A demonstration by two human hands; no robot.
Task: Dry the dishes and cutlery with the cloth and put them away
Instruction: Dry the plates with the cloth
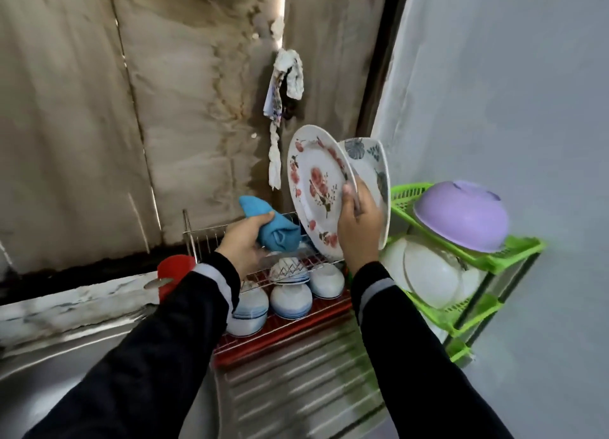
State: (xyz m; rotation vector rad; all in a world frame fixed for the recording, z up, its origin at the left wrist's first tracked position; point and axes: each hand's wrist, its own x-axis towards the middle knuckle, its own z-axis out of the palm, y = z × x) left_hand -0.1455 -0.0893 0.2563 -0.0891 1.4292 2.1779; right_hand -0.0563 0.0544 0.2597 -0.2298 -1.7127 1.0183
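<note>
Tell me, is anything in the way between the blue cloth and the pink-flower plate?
Nothing visible. The cloth, bunched in the left hand, sits right beside the plate, at its front face. The right hand grips the plate's right edge, and the second plate is behind it, not between.

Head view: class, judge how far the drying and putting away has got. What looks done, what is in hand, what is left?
Possibly done: white bowls and a purple bowl sit on the green shelf. In hand: the right hand grips a pink-flowered plate and a grey-leaf plate, and the left hand holds the blue cloth. Left: upturned bowls wait in the wire rack.
</note>
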